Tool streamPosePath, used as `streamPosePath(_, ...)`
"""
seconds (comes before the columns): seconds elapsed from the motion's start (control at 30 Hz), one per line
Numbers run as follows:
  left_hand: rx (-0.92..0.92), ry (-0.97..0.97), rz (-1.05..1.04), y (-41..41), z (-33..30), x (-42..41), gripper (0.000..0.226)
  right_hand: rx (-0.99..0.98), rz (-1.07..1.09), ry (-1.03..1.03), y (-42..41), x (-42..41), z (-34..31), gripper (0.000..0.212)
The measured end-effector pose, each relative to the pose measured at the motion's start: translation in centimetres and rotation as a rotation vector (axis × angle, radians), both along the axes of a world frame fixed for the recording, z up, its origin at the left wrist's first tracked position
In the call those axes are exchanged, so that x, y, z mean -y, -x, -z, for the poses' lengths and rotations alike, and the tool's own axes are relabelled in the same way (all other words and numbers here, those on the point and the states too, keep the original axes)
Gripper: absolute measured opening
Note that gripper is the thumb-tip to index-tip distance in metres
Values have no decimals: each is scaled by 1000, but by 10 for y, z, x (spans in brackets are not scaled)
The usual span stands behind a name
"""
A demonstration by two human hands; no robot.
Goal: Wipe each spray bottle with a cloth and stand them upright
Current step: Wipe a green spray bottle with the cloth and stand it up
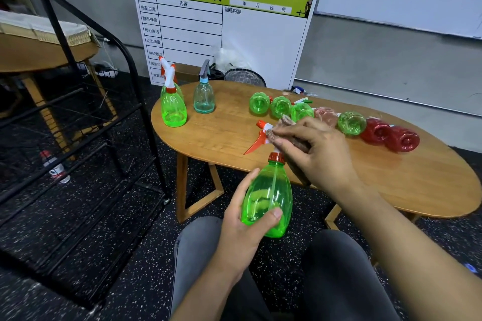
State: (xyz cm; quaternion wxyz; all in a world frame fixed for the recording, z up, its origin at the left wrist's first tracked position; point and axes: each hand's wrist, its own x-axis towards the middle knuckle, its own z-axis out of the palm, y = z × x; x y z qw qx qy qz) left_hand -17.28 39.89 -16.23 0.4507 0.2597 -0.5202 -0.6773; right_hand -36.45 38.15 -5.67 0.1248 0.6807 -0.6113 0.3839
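My left hand grips a green spray bottle by its body, upright, in front of the wooden table. My right hand holds a brown cloth pressed against the bottle's orange and white trigger head. Two green bottles and a pale blue bottle stand upright at the table's far left. Several bottles lie on their sides in a row at the back: green ones, a pink one and two red ones.
A black metal rack stands to the left with a water bottle on the floor under it. A white planning board leans on the wall behind the table. My knees are below the held bottle.
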Motion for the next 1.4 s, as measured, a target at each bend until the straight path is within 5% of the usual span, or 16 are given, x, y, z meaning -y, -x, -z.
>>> streamPosePath(0.37, 3, -1, 27, 0, 0, -2, 76, -49, 61, 16, -12, 1, 0, 33)
streamPosePath(0.63, -31, -61, 8, 2, 1, -2, 79, -250, -111, -94, -26, -1, 7, 35)
streamPosePath(0.83, -42, -21, 40, 0, -2, -2, 78, -96, 130, 53, -11, -1, -5, 34)
streamPosePath(1.4, -56, 0, 1, -1, 0, 1, 75, 55, 31, -8, -6, -9, -7, 37)
